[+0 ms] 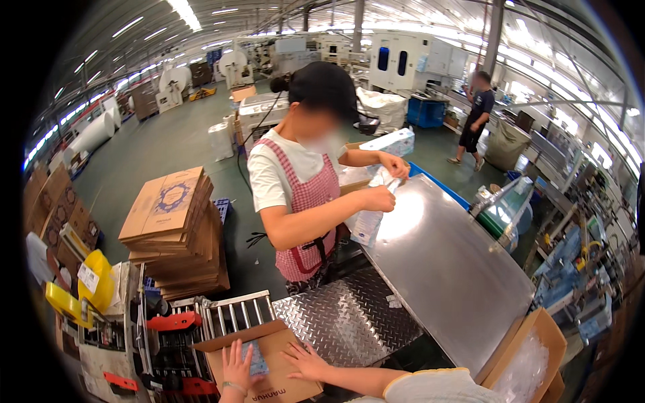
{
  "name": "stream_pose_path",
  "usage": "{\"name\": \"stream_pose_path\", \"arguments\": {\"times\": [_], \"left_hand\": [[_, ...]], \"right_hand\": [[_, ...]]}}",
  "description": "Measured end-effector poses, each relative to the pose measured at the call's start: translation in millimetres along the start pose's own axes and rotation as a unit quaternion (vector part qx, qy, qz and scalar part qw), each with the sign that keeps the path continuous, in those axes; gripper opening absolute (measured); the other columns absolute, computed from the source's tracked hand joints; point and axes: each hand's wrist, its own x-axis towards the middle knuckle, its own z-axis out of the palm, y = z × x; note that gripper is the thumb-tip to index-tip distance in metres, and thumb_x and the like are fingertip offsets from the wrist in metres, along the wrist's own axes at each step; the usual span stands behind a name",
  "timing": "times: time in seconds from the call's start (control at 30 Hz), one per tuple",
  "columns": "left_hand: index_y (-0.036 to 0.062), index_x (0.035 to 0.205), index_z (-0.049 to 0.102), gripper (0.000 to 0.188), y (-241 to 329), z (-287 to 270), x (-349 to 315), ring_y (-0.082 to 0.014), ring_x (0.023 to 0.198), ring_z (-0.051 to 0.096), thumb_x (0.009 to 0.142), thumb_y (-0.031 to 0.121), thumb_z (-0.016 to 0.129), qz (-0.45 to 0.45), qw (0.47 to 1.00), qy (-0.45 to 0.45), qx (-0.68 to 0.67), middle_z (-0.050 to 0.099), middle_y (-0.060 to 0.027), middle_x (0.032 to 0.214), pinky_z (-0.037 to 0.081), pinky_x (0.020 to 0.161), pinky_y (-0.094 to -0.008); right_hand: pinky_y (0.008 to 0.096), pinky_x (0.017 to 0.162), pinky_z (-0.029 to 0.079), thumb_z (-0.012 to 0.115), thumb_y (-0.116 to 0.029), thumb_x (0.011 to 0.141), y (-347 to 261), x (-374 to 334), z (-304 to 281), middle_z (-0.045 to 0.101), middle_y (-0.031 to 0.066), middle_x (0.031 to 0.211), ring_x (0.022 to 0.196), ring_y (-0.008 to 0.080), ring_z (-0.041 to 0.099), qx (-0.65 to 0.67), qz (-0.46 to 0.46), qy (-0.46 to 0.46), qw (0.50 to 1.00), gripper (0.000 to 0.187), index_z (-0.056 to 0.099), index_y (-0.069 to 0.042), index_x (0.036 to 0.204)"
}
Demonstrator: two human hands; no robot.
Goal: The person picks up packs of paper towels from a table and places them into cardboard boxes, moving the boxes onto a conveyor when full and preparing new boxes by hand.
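Pressing down on a brown cardboard box (pixel 269 366), both of the wearer's hands are lying flat and open on it, spread apart with fingers splayed. The left hand (pixel 236 368) is resting on the near-left flap, its wrist cut off by the lower edge of the view; the right hand (pixel 306 363) is lying on the box's right side, with its forearm running off toward a pale sleeve at the bottom. Neither hand is closing around anything. Something blue is showing inside the box between the two hands, too small to make out. The box's near side is running out of the picture, so its full depth is hidden.

Just beyond the box a short roller conveyor (pixel 232 314) is sitting, and to the box's right a diamond-plate surface (pixel 346 316) is lying bare, giving open room there. Farther right of the box a smooth steel table (pixel 443 262) is sloping away, its near corner meeting another open carton (pixel 531 356) holding clear plastic, half cut off.

Beyond the box, across the diamond plate, a co-worker in a checked apron (pixel 306 201) is handling a clear bag (pixel 373 215) at the table's far end. Left of the box a stack of flattened cartons (pixel 178 235) is standing; the machinery beneath it is cluttered and hard to read.
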Motion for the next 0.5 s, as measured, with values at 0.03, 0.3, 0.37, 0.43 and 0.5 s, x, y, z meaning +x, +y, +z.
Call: {"name": "stream_pose_path", "arguments": {"times": [0.03,0.3,0.37,0.43,0.5], "left_hand": [[0.0020,0.149,0.043,0.087,7.6,-17.4,18.0,-0.0401,0.149,0.029,0.081,0.046,0.076,-0.027,0.999,0.022,0.007,0.035,-0.0248,0.158,0.017,0.121,-0.0589],[0.0054,0.092,0.059,0.042,2.7,32.9,-8.9,-0.0399,0.095,0.058,0.078,0.041,0.076,-0.179,0.964,0.180,-0.074,0.062,-0.0190,0.095,0.044,0.086,-0.0510],[-0.0001,0.130,0.056,0.067,20.4,88.0,-63.7,-0.0399,0.123,0.054,0.084,0.047,0.069,-0.188,0.968,0.116,-0.115,0.060,-0.0231,0.132,0.039,0.107,-0.0531],[0.0024,0.153,0.037,0.087,43.0,113.0,-78.4,-0.0336,0.147,0.033,0.090,0.058,0.060,-0.253,0.966,0.031,-0.049,0.038,-0.0194,0.158,0.022,0.121,-0.0534],[0.0038,0.157,0.031,0.091,41.8,127.7,-87.8,-0.0321,0.152,0.026,0.091,0.061,0.057,-0.298,0.953,0.008,-0.053,0.032,-0.0177,0.162,0.017,0.123,-0.0538]], "right_hand": [[0.0626,0.120,0.017,0.064,-0.061,0.090,2.9,-2.6,19.6,0.020,0.0220,0.164,0.155,0.0365,0.014,0.013,0.013,0.050,0.999,0.099,0.015,-0.015,0.163],[0.0613,0.101,0.046,0.082,-0.057,0.077,19.1,-9.9,61.3,0.046,0.0244,0.146,0.130,0.0402,0.051,0.400,0.231,0.065,0.884,0.106,0.030,-0.003,0.152],[0.0575,0.088,0.056,0.085,-0.054,0.075,-4.0,-8.0,7.1,0.061,0.0205,0.133,0.114,0.0370,0.065,0.532,0.340,-0.117,0.767,0.095,0.044,0.000,0.141],[0.0557,0.072,0.060,0.081,-0.052,0.081,10.2,0.3,28.4,0.066,0.0179,0.126,0.104,0.0339,0.071,0.605,0.327,-0.205,0.697,0.083,0.048,-0.006,0.141],[0.0658,0.084,0.056,0.078,-0.052,0.085,26.5,14.9,26.2,0.064,0.0170,0.135,0.109,0.0392,0.070,0.653,0.307,-0.288,0.630,0.077,0.047,-0.019,0.148]]}}
